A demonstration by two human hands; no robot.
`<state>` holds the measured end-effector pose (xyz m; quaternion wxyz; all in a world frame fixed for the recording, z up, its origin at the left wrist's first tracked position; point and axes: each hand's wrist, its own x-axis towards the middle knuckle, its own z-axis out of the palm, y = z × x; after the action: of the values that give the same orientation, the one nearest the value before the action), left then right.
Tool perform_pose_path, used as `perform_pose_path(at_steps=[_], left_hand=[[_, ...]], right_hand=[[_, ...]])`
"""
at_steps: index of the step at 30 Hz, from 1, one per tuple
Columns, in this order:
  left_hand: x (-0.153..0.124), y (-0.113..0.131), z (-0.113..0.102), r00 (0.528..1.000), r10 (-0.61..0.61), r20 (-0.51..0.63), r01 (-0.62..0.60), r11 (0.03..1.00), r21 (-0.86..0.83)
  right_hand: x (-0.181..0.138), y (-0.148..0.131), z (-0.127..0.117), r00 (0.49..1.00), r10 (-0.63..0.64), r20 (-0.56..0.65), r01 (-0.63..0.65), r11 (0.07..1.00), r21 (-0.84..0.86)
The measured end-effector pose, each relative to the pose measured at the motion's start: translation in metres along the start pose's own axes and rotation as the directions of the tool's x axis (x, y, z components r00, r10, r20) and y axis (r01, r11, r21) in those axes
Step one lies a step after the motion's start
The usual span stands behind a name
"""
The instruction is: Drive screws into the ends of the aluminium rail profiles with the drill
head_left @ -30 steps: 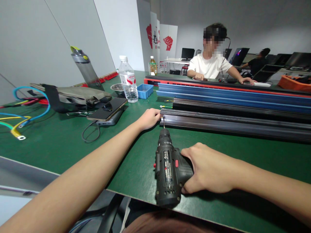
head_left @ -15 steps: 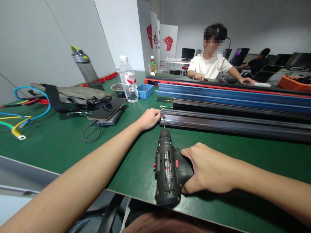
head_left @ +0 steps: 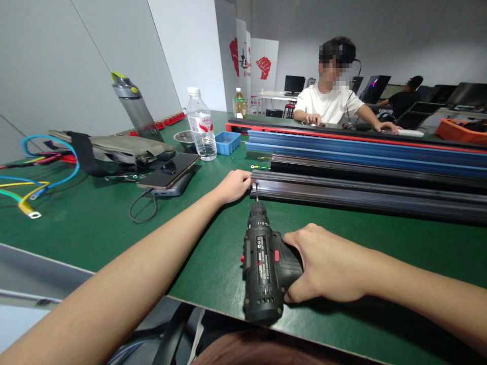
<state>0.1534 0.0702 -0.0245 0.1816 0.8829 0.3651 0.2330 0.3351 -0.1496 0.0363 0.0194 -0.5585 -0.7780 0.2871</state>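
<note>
1. At the near side of the green table, in the head view, the right hand has its fingers wrapped round the handle of a black power drill, whose bit meets the left end of the nearest dark rail.

2. In that view, work at this end looks under way rather than finished, since the bit is at the rail; whether a screw is there, or how deep it sits, is too small to tell. Behind, a green-and-yellow wire sticks out past the next dark rail's end, its ring lug apparently fastened to nothing.

3. The left hand touches the nearest rail's end, fingers bent; their tips are hidden, so I cannot tell whether they grip or merely press.

4. That rail lies lengthwise on the table, in front of the other dark one and the blue rail. It looks long, straight and ridged, with a glossy face, brightest beside the bit.
</note>
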Motion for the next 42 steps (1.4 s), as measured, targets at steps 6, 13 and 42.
perform_pose_path(at_steps=[6,13,42], left_hand=[[-0.0003,0.0003,0.0004,1.0,-0.003,0.001,0.003,1.0,-0.01],[0.0001,-0.0004,0.0005,1.0,0.005,0.0,-0.005,1.0,-0.015],[-0.0005,0.0003,-0.0003,1.0,-0.007,0.004,0.007,1.0,-0.007]], right_hand=[[-0.0016,0.0003,-0.0003,1.0,-0.01,-0.004,0.01,1.0,0.005],[-0.0004,0.0,0.0005,1.0,-0.009,-0.005,0.009,1.0,0.008],[-0.0015,-0.0003,-0.0011,1.0,0.002,0.01,-0.002,1.0,0.01]])
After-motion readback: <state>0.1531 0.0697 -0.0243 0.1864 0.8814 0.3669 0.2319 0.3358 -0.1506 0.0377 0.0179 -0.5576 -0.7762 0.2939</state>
